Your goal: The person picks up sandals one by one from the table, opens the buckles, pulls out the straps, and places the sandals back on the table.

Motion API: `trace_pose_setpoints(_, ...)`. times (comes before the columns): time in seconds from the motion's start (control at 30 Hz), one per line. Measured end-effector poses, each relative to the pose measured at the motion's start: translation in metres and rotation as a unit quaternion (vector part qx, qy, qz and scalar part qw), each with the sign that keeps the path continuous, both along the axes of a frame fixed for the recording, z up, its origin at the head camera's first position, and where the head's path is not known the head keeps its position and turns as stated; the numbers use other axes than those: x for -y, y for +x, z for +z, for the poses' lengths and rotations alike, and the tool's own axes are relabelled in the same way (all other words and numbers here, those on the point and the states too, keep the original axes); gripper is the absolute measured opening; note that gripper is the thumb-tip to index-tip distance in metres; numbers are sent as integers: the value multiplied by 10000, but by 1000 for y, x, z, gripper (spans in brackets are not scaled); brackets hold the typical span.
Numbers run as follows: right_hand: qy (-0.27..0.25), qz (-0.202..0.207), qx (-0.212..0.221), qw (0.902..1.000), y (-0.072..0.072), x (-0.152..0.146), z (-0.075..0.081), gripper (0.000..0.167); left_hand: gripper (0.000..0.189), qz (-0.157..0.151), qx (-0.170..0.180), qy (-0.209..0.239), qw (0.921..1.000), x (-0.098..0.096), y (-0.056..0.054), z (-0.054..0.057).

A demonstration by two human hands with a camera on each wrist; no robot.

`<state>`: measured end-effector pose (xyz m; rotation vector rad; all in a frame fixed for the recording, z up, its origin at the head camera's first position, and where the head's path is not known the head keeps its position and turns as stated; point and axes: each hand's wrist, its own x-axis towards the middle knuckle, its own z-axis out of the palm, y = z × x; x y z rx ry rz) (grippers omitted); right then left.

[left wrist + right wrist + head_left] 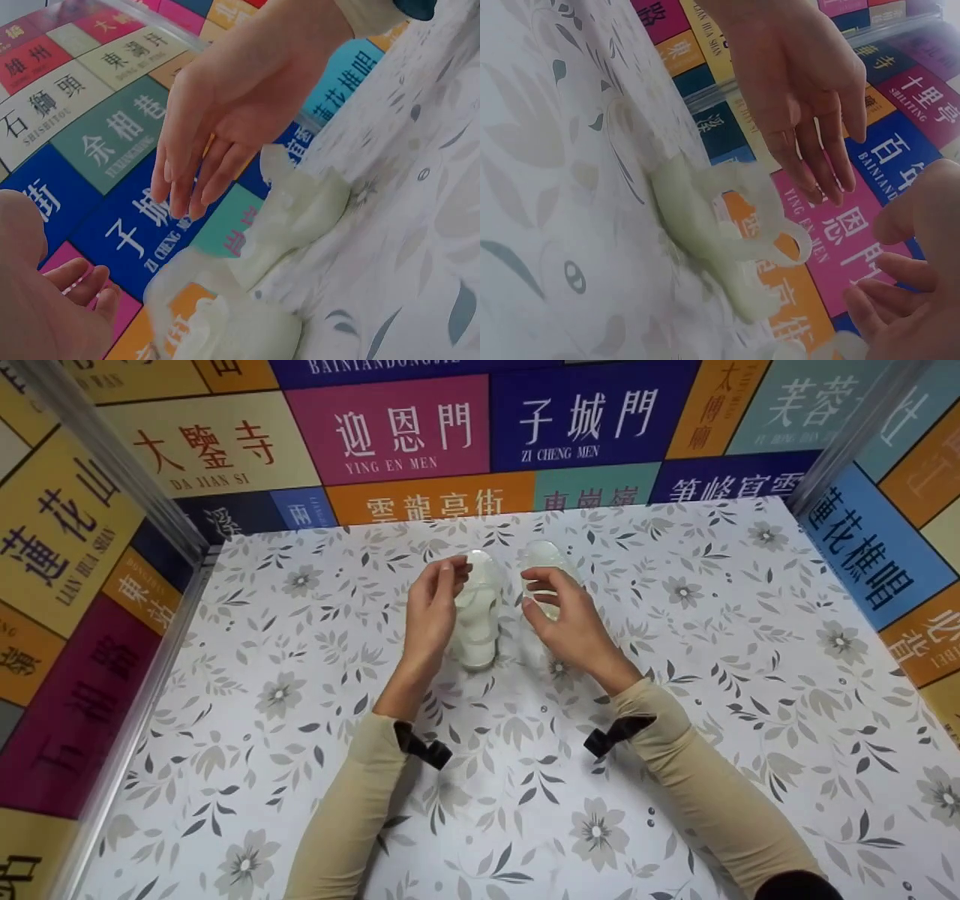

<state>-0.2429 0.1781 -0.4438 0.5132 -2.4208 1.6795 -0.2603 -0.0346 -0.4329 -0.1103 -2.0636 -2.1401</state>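
Two pale, translucent whitish-green sandals stand side by side on the table, toes and heels in line away from the body. My left hand hovers over the outer side of the left sandal, fingers loosely bent with nothing in them. Over the right sandal hangs my right hand, hiding much of it; its fingers are relaxed and hold nothing. In the left wrist view both hands are apart from the sandals, and raised straps show on the nearer sandal. Looped straps rise from the sandal in the right wrist view.
A white tabletop with a grey leaf and flower print lies under everything. Colourful panels with Chinese lettering wall the back and both sides. Dark straps with small mounts circle both sleeved wrists.
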Motion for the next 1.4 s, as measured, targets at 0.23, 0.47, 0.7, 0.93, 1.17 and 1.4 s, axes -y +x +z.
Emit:
trace_pose_setpoints(0.23,176,76,809,9965,0,21,-7,48,44,296,388,-508,9975,22,-4,-13)
trace_pose_setpoints(0.47,324,102,1670,9854,-7,36,-34,54,57,178,1324,-911,9868,32,-2,-34)
trace_pose_setpoints(0.7,365,134,1560,9870,-8,41,-48,47,63,93,1441,-1143,9829,26,0,-44)
trace_pose_setpoints(0.93,-127,286,1662,9856,-3,35,-48,46,56,555,991,-1560,9812,16,6,-45)
trace_pose_setpoints(1.17,-438,453,1614,9849,14,17,-48,44,59,375,628,-1475,9863,12,12,-37)
trace_pose_setpoints(1.4,257,343,1200,9919,39,10,-50,41,60,166,345,-2057,9779,13,16,-41)
